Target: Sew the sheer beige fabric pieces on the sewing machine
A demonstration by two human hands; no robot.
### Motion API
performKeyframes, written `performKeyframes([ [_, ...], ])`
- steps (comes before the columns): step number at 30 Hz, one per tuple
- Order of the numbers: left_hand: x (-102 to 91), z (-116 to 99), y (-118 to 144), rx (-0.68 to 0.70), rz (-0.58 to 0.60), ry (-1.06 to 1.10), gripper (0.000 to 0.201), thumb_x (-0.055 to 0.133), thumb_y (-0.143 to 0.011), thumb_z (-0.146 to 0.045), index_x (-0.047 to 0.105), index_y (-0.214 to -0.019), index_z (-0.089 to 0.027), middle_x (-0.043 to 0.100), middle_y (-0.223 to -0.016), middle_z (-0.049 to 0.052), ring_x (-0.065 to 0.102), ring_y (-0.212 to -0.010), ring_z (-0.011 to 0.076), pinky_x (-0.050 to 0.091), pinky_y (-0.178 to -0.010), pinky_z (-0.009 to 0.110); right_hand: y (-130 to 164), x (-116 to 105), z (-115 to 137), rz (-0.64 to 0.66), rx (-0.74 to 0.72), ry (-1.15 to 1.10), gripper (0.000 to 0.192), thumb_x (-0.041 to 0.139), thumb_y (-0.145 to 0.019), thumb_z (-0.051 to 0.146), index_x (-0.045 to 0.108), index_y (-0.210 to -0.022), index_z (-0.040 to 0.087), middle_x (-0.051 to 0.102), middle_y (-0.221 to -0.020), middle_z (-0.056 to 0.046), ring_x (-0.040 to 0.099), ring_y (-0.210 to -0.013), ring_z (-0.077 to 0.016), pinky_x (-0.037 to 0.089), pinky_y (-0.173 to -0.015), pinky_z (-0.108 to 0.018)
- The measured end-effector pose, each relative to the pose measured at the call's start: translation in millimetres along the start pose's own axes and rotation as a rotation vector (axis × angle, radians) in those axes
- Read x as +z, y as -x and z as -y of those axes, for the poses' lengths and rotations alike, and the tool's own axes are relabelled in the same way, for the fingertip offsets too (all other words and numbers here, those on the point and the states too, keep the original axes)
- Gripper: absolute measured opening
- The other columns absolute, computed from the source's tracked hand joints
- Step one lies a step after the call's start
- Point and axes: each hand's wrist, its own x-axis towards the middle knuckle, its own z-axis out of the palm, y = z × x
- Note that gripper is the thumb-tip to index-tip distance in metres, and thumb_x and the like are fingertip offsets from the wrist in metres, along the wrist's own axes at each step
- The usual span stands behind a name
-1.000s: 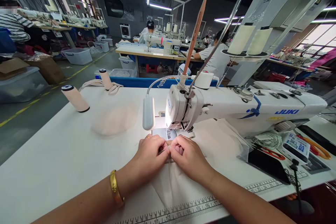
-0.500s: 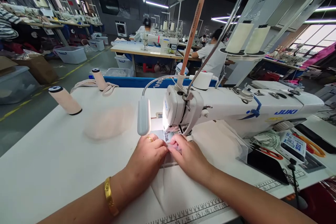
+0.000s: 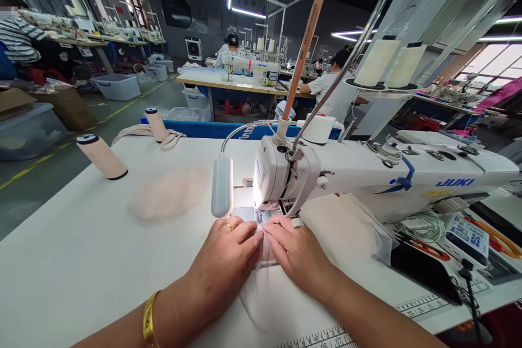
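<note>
Fabric, thin, pale and smooth, lies flat on my bench and runs from near the front edge up under the head of the sewing machine. My left hand presses down on it with the fingers spread flat, a gold ring on one finger and a gold bangle round the wrist. My right hand lies just beside the left, palm down, fingertips pinning the cloth close to the needle area; neither hand grips anything, both simply hold the piece flat against the metal plate. The exact edge under my fingertips is too small to make out.

The machine is a white, glossy, boxy casting with rounded corners and blue lettering on its arm. A grey lamp with a slim oblong head hangs from a curved gooseneck just to the left of the machine head and lights the plate brightly. On the left part of the matte white bench stand two cylindrical thread cones in a pale pink tone, one tilted, and a faint round pinkish piece lies flat between them and my hands. A printed ruler strip runs along the front edge.
</note>
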Motion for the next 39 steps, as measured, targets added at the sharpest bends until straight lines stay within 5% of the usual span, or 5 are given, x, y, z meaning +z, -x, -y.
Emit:
performKeyframes([
  [16,-6.3,0,-1,-0.103,0.188,0.007,0.027,0.069,-0.094,-0.028,0.069,-0.119,-0.019,0.071,-0.124,0.01,0.061,-0.11,0.0345,0.047,-0.09,0.052,2,0,-5,0.0,-0.014,0.162,0.028,0.048,-0.097,0.008,0.069,-0.111,0.019,0.072,-0.123,-0.013,0.066,-0.085,-0.0268,0.052,-0.068,-0.039],
  [19,-25.8,2,2,-0.069,0.285,0.124,0.055,0.086,-0.077,-0.054,0.067,-0.12,-0.025,0.068,-0.131,0.009,0.056,-0.122,0.0375,0.044,-0.096,0.052,7,-16,0,0.056,-0.071,0.075,0.015,0.058,-0.102,0.024,0.067,-0.112,0.019,0.069,-0.129,-0.014,0.065,-0.1,-0.0305,0.053,-0.083,-0.044],
  [22,-37.3,4,5,-0.006,0.383,0.216,0.052,0.092,-0.07,-0.049,0.067,-0.109,-0.027,0.066,-0.126,0.005,0.054,-0.124,0.0354,0.042,-0.101,0.049,11,-32,5,0.203,-0.142,-0.081,0.042,0.079,-0.09,0.049,0.063,-0.118,0.022,0.067,-0.13,-0.01,0.059,-0.116,-0.0324,0.051,-0.096,-0.046],
  [26,-22.3,9,6,-0.006,0.256,0.251,0.019,0.052,-0.089,-0.002,0.054,-0.081,-0.02,0.063,-0.092,0.002,0.057,-0.087,0.0203,0.043,-0.082,0.036,10,-32,5,0.245,-0.141,-0.153,0.005,0.061,-0.103,0.027,0.06,-0.101,0.023,0.069,-0.11,-0.006,0.061,-0.105,-0.026,0.049,-0.088,-0.04],
  [39,2.4,12,-20,-0.227,0.1,0.363,0.017,0.051,-0.076,-0.004,0.056,-0.078,-0.02,0.059,-0.084,0.002,0.055,-0.078,0.0187,0.046,-0.069,0.029,-5,-23,8,-0.093,0.165,-0.362,0.042,0.039,-0.111,0.039,0.066,-0.085,0.023,0.068,-0.078,-0.003,0.064,-0.074,-0.0201,0.051,-0.07,-0.031],
])
